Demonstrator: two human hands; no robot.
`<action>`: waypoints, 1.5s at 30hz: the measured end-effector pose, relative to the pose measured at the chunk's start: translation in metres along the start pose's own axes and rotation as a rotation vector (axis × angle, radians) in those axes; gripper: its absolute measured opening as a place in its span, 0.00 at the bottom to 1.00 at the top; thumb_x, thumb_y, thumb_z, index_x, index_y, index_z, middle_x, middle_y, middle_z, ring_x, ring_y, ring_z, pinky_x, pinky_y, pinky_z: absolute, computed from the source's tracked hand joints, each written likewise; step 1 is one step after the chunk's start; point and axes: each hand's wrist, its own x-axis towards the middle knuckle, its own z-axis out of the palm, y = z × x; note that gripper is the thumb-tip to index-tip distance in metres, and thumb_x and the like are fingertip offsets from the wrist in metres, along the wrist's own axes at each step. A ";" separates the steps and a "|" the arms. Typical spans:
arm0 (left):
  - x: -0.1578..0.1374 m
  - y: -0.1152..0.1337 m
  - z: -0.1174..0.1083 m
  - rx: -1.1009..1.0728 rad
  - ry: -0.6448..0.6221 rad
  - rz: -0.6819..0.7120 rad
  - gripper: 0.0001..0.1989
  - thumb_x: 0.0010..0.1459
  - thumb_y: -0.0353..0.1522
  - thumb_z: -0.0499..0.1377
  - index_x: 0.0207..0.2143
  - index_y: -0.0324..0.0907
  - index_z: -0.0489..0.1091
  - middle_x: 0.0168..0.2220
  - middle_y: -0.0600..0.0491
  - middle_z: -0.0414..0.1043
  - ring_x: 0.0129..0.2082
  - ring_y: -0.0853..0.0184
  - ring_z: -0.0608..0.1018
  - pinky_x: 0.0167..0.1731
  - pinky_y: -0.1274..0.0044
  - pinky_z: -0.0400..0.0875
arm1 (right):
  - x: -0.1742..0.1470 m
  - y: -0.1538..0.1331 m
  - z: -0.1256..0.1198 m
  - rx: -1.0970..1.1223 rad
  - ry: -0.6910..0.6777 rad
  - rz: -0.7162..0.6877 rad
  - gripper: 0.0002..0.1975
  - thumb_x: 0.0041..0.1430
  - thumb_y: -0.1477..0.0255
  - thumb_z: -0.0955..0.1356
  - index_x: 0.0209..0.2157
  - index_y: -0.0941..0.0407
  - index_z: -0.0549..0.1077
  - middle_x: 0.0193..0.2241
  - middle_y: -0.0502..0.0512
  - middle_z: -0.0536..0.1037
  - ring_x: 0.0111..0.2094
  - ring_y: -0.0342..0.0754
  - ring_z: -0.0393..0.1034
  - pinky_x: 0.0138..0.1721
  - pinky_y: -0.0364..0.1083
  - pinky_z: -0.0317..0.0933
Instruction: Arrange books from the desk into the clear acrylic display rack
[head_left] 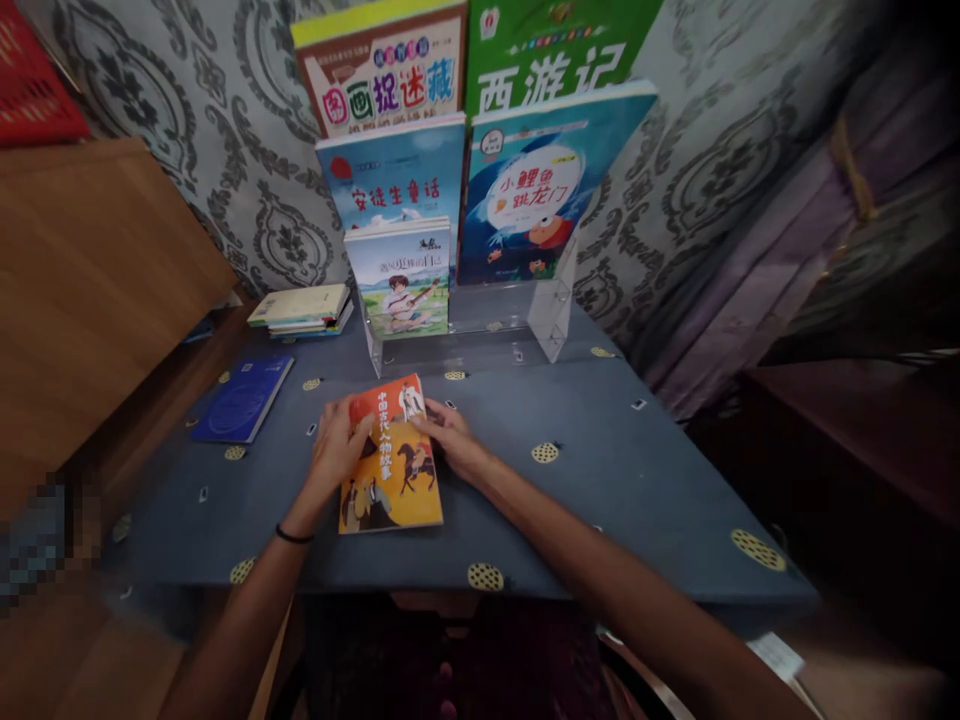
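Note:
An orange and yellow paperback book [391, 470] with a horse and rider on its cover is in front of me, at or just over the blue tablecloth. My left hand [337, 438] grips its left edge, thumb on the cover. On the upper right edge, my right hand [454, 440] holds it the same way, its thumb over the cover and fingers behind. The book looks closed, with its top tilted slightly to the right. Beyond it, a clear stepped display stand [480, 345] carries several books, among them a small one with a guitar player [405, 290].
A blue book [244, 400] lies flat at the left, near a small stack of books [302, 308]. A wooden cabinet [105, 280] borders the table's left side. Patterned wallpaper [292, 235] is behind, and a purple curtain [757, 250] hangs at the right.

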 end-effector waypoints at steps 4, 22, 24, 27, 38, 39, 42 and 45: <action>-0.006 -0.011 0.000 -0.301 0.036 -0.205 0.22 0.48 0.36 0.69 0.46 0.41 0.72 0.44 0.47 0.78 0.49 0.57 0.77 0.51 0.68 0.72 | 0.002 0.000 -0.001 0.065 0.042 -0.015 0.25 0.42 0.61 0.79 0.42 0.54 0.77 0.37 0.53 0.84 0.37 0.50 0.79 0.45 0.49 0.72; 0.014 -0.018 -0.003 -0.376 -0.135 -0.364 0.15 0.51 0.43 0.68 0.32 0.40 0.75 0.24 0.52 0.75 0.27 0.62 0.79 0.31 0.74 0.74 | -0.001 0.001 -0.005 -0.078 -0.004 0.163 0.19 0.43 0.64 0.79 0.36 0.56 0.78 0.32 0.54 0.84 0.31 0.48 0.78 0.31 0.45 0.71; 0.018 -0.018 -0.006 -0.147 -0.044 -0.163 0.10 0.50 0.36 0.69 0.33 0.42 0.75 0.28 0.52 0.74 0.34 0.60 0.78 0.39 0.74 0.73 | -0.001 0.002 -0.004 -0.098 -0.001 0.182 0.17 0.44 0.64 0.78 0.35 0.56 0.78 0.32 0.54 0.84 0.31 0.48 0.78 0.32 0.45 0.72; 0.010 -0.016 -0.005 0.118 0.010 0.127 0.11 0.52 0.30 0.66 0.40 0.44 0.75 0.39 0.49 0.74 0.48 0.56 0.75 0.54 0.69 0.66 | 0.001 -0.001 -0.008 -0.170 -0.001 0.208 0.14 0.48 0.63 0.77 0.34 0.56 0.77 0.30 0.54 0.83 0.31 0.48 0.78 0.32 0.45 0.71; -0.026 -0.033 0.012 0.708 -0.085 0.365 0.14 0.69 0.32 0.49 0.53 0.40 0.68 0.56 0.42 0.72 0.55 0.56 0.73 0.53 0.63 0.67 | 0.002 -0.025 0.005 -1.468 0.136 -0.333 0.11 0.65 0.73 0.61 0.42 0.55 0.75 0.35 0.57 0.81 0.37 0.50 0.74 0.36 0.45 0.63; -0.026 -0.033 0.011 0.726 -0.082 0.366 0.14 0.69 0.31 0.49 0.53 0.40 0.67 0.55 0.42 0.72 0.55 0.55 0.73 0.53 0.63 0.68 | 0.007 -0.020 0.014 -1.492 0.031 -0.393 0.13 0.64 0.77 0.61 0.47 0.55 0.73 0.40 0.58 0.80 0.42 0.51 0.74 0.41 0.46 0.64; -0.025 -0.032 0.008 0.724 -0.073 0.368 0.13 0.69 0.30 0.48 0.51 0.39 0.67 0.52 0.43 0.74 0.52 0.56 0.74 0.50 0.64 0.70 | 0.026 -0.001 0.038 -1.515 -0.246 -0.480 0.19 0.57 0.85 0.61 0.48 0.57 0.68 0.47 0.61 0.77 0.50 0.51 0.69 0.49 0.48 0.63; -0.025 -0.032 0.006 0.717 -0.076 0.368 0.13 0.69 0.28 0.47 0.51 0.39 0.67 0.50 0.44 0.75 0.49 0.56 0.75 0.48 0.64 0.71 | 0.045 0.013 0.049 -1.520 -0.336 -0.472 0.20 0.54 0.88 0.61 0.48 0.59 0.66 0.50 0.65 0.75 0.53 0.53 0.66 0.53 0.50 0.62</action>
